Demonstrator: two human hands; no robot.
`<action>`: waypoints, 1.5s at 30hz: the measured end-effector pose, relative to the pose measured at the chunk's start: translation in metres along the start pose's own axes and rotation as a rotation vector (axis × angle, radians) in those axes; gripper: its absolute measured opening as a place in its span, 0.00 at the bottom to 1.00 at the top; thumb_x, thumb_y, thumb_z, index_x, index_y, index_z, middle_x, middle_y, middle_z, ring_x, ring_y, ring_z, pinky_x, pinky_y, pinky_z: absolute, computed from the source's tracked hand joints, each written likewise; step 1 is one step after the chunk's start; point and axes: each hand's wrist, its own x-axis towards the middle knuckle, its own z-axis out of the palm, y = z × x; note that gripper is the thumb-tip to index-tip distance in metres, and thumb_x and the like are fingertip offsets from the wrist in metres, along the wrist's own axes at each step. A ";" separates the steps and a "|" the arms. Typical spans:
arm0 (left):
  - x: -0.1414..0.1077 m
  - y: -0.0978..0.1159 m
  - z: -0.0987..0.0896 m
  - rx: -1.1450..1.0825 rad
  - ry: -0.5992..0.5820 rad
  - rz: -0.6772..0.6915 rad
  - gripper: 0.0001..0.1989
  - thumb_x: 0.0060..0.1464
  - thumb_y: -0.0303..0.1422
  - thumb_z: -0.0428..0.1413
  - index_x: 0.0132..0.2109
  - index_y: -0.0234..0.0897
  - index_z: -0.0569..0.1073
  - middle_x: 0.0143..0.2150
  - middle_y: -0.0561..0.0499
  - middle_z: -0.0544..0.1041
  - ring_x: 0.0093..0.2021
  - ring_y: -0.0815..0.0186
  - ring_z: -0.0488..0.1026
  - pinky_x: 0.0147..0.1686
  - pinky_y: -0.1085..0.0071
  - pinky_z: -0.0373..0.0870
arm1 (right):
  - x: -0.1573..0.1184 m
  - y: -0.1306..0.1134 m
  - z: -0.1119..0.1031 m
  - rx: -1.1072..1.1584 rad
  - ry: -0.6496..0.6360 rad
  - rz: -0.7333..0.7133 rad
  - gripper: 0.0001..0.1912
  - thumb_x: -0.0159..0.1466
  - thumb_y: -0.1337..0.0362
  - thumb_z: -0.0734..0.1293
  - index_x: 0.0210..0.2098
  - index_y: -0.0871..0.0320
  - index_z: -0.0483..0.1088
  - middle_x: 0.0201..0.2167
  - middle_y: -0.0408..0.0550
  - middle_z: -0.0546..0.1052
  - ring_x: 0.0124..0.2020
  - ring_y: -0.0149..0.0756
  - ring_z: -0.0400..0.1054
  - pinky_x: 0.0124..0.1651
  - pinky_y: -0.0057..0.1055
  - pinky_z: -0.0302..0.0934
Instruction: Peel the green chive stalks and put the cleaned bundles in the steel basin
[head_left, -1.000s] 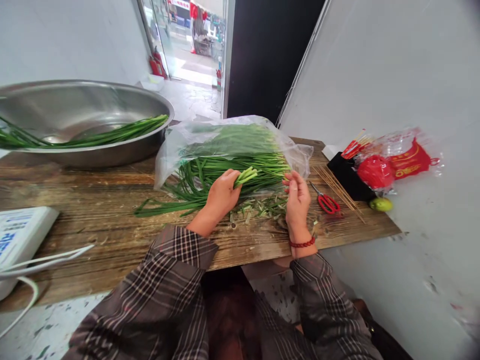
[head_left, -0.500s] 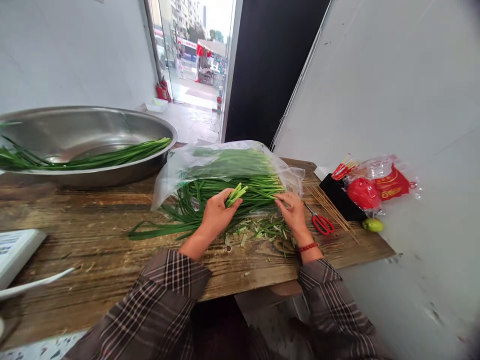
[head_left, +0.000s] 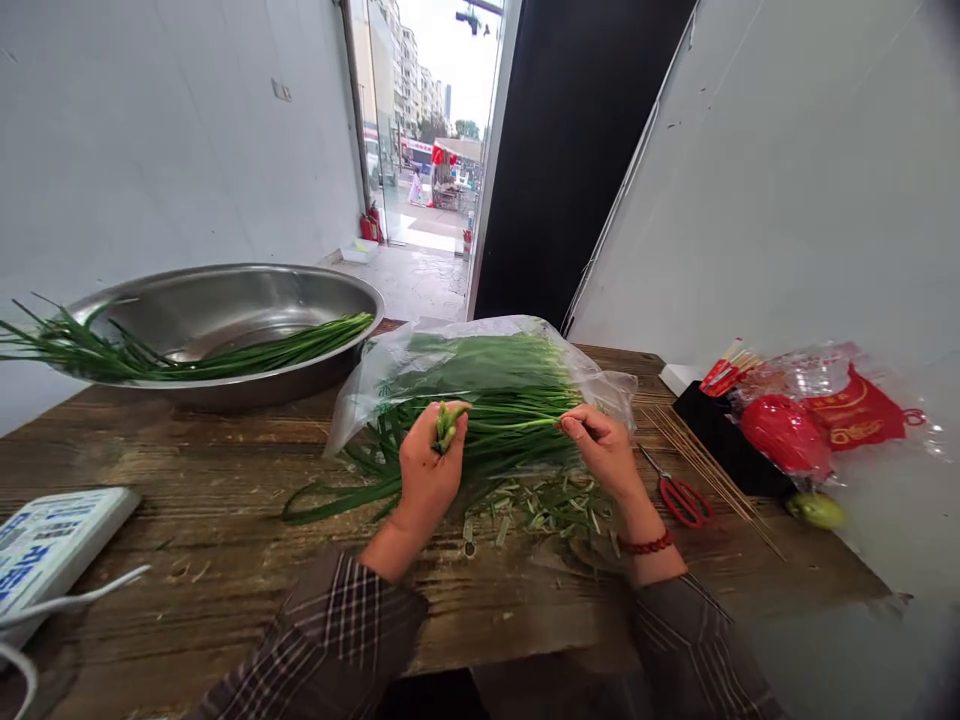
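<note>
Green stalks (head_left: 448, 424) poke up from my clenched left grip (head_left: 430, 472); my right grip (head_left: 609, 455) reaches forward, pinching a stem (head_left: 541, 422). Gold lettering (head_left: 857, 430) marks a red packet (head_left: 859, 402).

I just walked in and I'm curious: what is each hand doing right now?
Left hand: closed around a small bunch of green stalks.
Right hand: fingertips pinching the pale end of a stalk.

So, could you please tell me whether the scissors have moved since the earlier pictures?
No, the scissors lie in the same spot on the table, beside the thin sticks.
</note>
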 end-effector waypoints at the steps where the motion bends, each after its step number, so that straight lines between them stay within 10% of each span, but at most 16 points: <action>1: -0.002 0.001 0.000 -0.009 -0.022 0.074 0.08 0.62 0.33 0.52 0.42 0.35 0.74 0.35 0.49 0.76 0.35 0.68 0.72 0.37 0.72 0.69 | -0.001 0.001 0.005 0.001 -0.010 0.004 0.14 0.64 0.55 0.64 0.28 0.56 0.73 0.26 0.43 0.74 0.30 0.32 0.67 0.35 0.29 0.59; 10: -0.018 0.001 0.006 0.191 -0.400 0.370 0.21 0.54 0.23 0.50 0.54 0.40 0.71 0.50 0.43 0.77 0.51 0.57 0.72 0.53 0.57 0.68 | -0.018 -0.014 0.036 -0.047 -0.087 0.011 0.17 0.66 0.56 0.62 0.26 0.57 0.72 0.23 0.42 0.72 0.26 0.30 0.64 0.31 0.28 0.56; 19: -0.023 -0.007 0.008 0.252 -0.558 0.198 0.22 0.49 0.21 0.50 0.51 0.37 0.73 0.45 0.44 0.77 0.42 0.59 0.74 0.40 0.65 0.70 | -0.022 -0.020 0.044 0.017 0.028 0.113 0.20 0.64 0.54 0.64 0.19 0.58 0.67 0.18 0.40 0.67 0.22 0.28 0.59 0.28 0.27 0.52; 23: -0.017 -0.002 0.010 0.043 -0.613 -0.068 0.06 0.55 0.28 0.51 0.34 0.36 0.73 0.31 0.50 0.76 0.33 0.66 0.73 0.34 0.71 0.67 | -0.023 -0.021 0.041 0.057 0.044 0.125 0.21 0.65 0.54 0.62 0.20 0.57 0.68 0.19 0.40 0.66 0.23 0.29 0.59 0.29 0.27 0.52; 29: -0.005 0.010 0.011 -0.212 -0.649 -0.441 0.14 0.59 0.39 0.52 0.29 0.34 0.70 0.26 0.52 0.74 0.25 0.71 0.69 0.29 0.74 0.65 | -0.024 -0.016 0.035 0.138 0.171 0.244 0.24 0.68 0.51 0.57 0.22 0.57 0.67 0.21 0.42 0.68 0.25 0.30 0.61 0.31 0.28 0.56; 45: -0.012 0.002 0.016 -0.060 -0.679 -0.275 0.12 0.58 0.36 0.50 0.28 0.35 0.68 0.24 0.55 0.69 0.26 0.71 0.65 0.28 0.76 0.61 | -0.025 -0.018 0.045 -0.044 -0.059 0.094 0.05 0.62 0.64 0.65 0.32 0.56 0.72 0.29 0.44 0.76 0.31 0.31 0.67 0.36 0.28 0.61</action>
